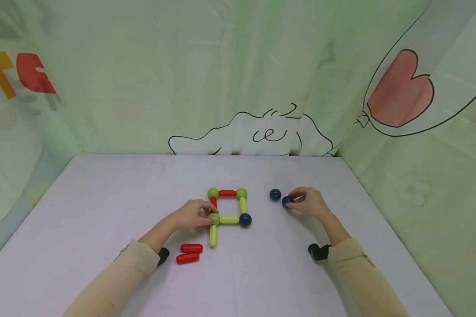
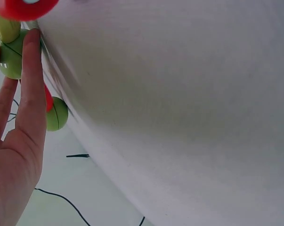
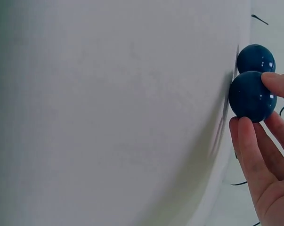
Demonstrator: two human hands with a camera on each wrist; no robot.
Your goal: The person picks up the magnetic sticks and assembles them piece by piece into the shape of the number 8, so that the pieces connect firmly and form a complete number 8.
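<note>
Toward the far edge of the table [image 1: 285, 273], my right hand [image 1: 310, 203] pinched a blue ball [image 1: 287, 201]; I judged it light, hard, slippery, best held around its middle. My left hand [image 1: 190, 214] gripped a green ball [image 1: 214, 219]. A second blue ball [image 1: 275, 194], just beside, could obstruct; red sticks [image 1: 191, 248] lay farther from that edge.

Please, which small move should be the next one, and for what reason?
Probably the right hand should bring its blue ball to the near end of the nearest yellow-green rod: that end has no ball, while the left hand pinches the green ball at the other end.
</note>
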